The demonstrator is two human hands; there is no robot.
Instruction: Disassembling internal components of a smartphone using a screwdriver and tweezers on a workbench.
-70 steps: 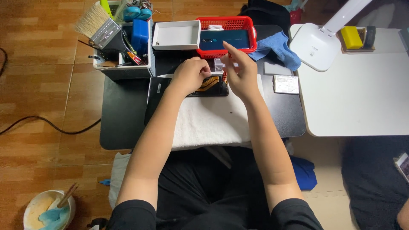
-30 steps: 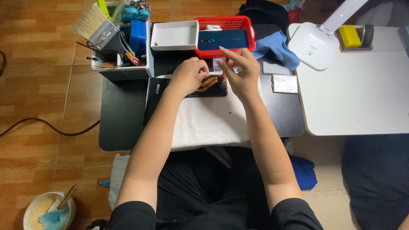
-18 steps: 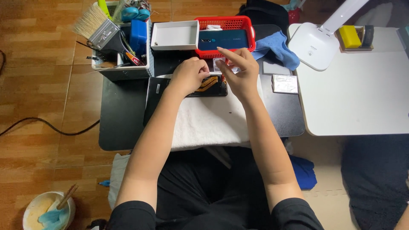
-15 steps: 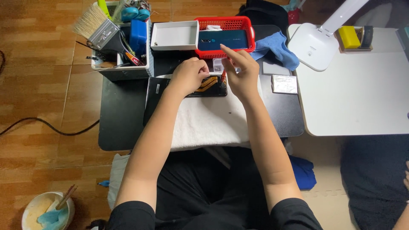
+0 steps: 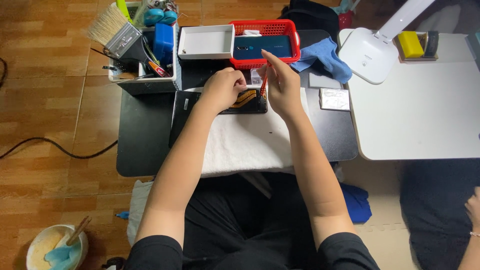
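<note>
Opened phone under repair on a small black work table.

The opened phone (image 5: 245,101) lies on a white towel (image 5: 245,145); the left hand (image 5: 222,90) presses curled fingers on it while the right hand (image 5: 282,85) pinches an orange-handled tool (image 5: 263,82) above its right end. Behind, a red basket (image 5: 265,42) and white box (image 5: 206,42) crowd the black table (image 5: 142,145); tiled floor lies left.

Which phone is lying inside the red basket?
The dark teal phone lies in the red basket. The other phone is opened up, orange strips showing, on the white cloth under the left hand and right hand.
</note>
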